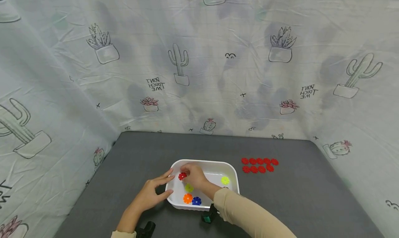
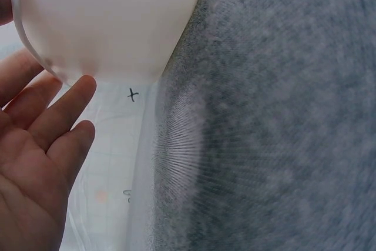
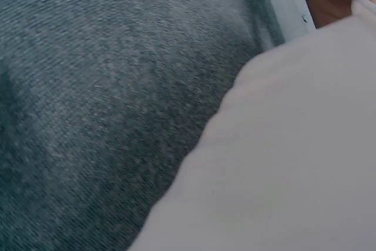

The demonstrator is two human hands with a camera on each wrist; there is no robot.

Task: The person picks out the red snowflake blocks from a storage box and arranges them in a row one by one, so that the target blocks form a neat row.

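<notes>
A cloth printed with potted cacti hangs behind and beside a grey worktop. Inside a white tray near the front edge, the right hand has its fingers curled down on a red gear-shaped disc, pinching it at the tray's left part. The left hand lies outside the tray, fingers straight and spread, their tips touching the tray's left wall; the left wrist view shows those fingertips against the white rim. Below the red disc in the tray lie a yellow-green disc, an orange disc and a blue disc, with another yellow-green disc toward the right wall. To the right of the tray, apart from it, two rows of red discs sit on the worktop.
</notes>
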